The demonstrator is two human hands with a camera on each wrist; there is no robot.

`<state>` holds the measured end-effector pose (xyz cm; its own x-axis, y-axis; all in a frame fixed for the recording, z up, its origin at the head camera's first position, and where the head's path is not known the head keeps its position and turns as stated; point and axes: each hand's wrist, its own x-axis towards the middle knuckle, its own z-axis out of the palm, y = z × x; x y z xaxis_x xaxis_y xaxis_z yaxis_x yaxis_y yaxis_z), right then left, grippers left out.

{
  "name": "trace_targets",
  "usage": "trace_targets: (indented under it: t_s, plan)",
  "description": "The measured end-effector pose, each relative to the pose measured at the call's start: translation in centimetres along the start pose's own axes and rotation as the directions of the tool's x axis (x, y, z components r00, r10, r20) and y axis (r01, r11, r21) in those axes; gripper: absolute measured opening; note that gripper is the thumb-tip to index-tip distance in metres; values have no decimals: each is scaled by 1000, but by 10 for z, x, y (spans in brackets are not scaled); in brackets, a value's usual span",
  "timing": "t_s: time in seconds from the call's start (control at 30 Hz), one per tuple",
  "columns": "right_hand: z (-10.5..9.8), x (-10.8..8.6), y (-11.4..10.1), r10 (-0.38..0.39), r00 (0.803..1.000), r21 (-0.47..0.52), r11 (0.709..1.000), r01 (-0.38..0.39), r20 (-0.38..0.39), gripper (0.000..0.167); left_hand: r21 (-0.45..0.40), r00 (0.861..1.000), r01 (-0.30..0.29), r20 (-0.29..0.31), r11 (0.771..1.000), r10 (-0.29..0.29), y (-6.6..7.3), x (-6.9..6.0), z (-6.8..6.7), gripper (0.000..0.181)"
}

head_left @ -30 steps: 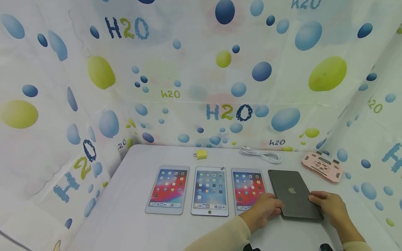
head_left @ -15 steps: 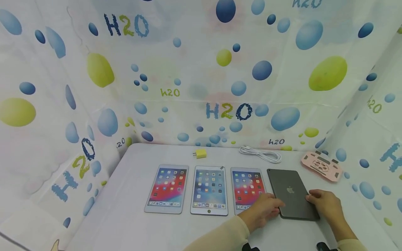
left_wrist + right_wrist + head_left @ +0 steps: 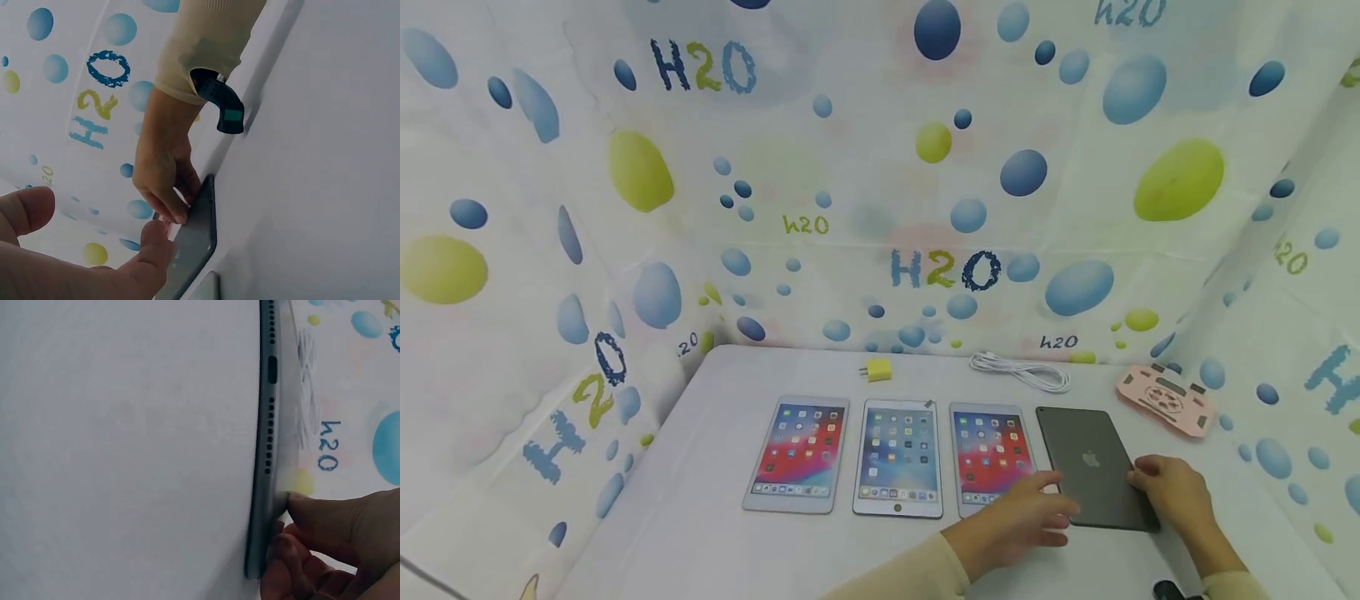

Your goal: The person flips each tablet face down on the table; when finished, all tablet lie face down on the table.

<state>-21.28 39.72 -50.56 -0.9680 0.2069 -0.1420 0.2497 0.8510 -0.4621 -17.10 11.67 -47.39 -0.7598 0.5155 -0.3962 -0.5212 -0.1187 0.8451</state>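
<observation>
A dark grey tablet lies back side up at the right end of a row of tablets. My right hand pinches its right edge; in the right wrist view the thumb and curled fingers of that hand are at the edge of the tablet, near one corner. By the lower left corner is my left hand, its fingers loosely spread and holding nothing. It partly covers the neighbouring tablet with a red and blue screen. The left wrist view shows the left hand with thumb and fingers apart.
Farther left lie a white tablet with a round button and another white-framed tablet. Behind the row are a yellow plug, a coiled white cable and a pink controller. A patterned curtain surrounds the table.
My left hand has let go of the grey tablet's left edge and drawn slightly left, its fingers spreading. The tablet's lower right corner has shifted a little left, with the right hand still on its edge.
</observation>
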Motion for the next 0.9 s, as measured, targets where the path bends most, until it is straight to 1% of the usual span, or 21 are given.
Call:
trace_targets:
  t_s: [0.03, 0.1, 0.17, 0.23, 0.3, 0.37, 0.43, 0.47, 0.5, 0.53, 0.6, 0.63, 0.7, 0.77, 0.8, 0.9]
  plan:
    - [-1, 0, -1, -7, 1000, -14, 1000, 7, 6, 48, 6, 1000, -14, 3, 1000, 14, 3, -5, -5, 58]
    - [-5, -1, -6, -22, 1000, -38, 999, 22, 5, 51, 27, 999, -43, -19, 999, 44, 9, -15, -21, 56]
    - [-8, -5, -14, -31, 999, -37, 999, 31, -9, 56, 46, 996, -78, -47, 996, 80, 15, -23, -41, 57]
    - [-10, -11, -25, -48, 999, 9, 999, 48, -24, 61, 84, 989, -113, -88, 990, 120, 19, -28, -62, 59]
    - [-10, -18, -39, -81, 996, 81, 993, 83, -31, 63, 132, 979, -138, -131, 982, 156, 22, -30, -80, 63]
    - [-8, -24, -52, -115, 993, 183, 976, 114, -6, 67, 171, 970, -138, -175, 975, 168, 24, -30, -93, 67]
    - [-2, -29, -64, -152, 988, 301, 944, 135, 34, 69, 195, 963, -128, -211, 972, 169, 24, -29, -101, 72]
    - [1, -30, -70, -168, 984, 357, 924, 138, 54, 69, 194, 961, -124, -220, 973, 166, 24, -29, -104, 74]
    - [5, -32, -75, -174, 981, 417, 900, 126, 80, 69, 186, 961, -118, -227, 975, 159, 25, -28, -105, 76]
    - [9, -33, -79, -184, 977, 480, 870, 111, 107, 69, 179, 960, -116, -232, 977, 157, 25, -27, -105, 77]
    - [18, -35, -88, -189, 968, 587, 807, 58, 165, 68, 155, 960, -119, -233, 981, 153, 25, -25, -105, 78]
    - [22, -36, -92, -186, 964, 627, 778, 25, 192, 68, 147, 961, -119, -232, 982, 151, 25, -24, -105, 79]
    - [30, -38, -97, -187, 952, 682, 731, -29, 241, 69, 133, 962, -118, -231, 984, 147, 24, -23, -104, 79]
    - [36, -38, -101, -187, 942, 712, 699, -70, 277, 70, 131, 961, -117, -235, 984, 145, 23, -22, -104, 80]
    - [38, -39, -102, -191, 938, 721, 688, -82, 288, 70, 136, 960, -113, -239, 984, 143, 23, -22, -104, 80]
    - [42, -38, -103, -176, 936, 738, 665, -114, 303, 68, 158, 959, -101, -247, 982, 138, 23, -21, -103, 81]
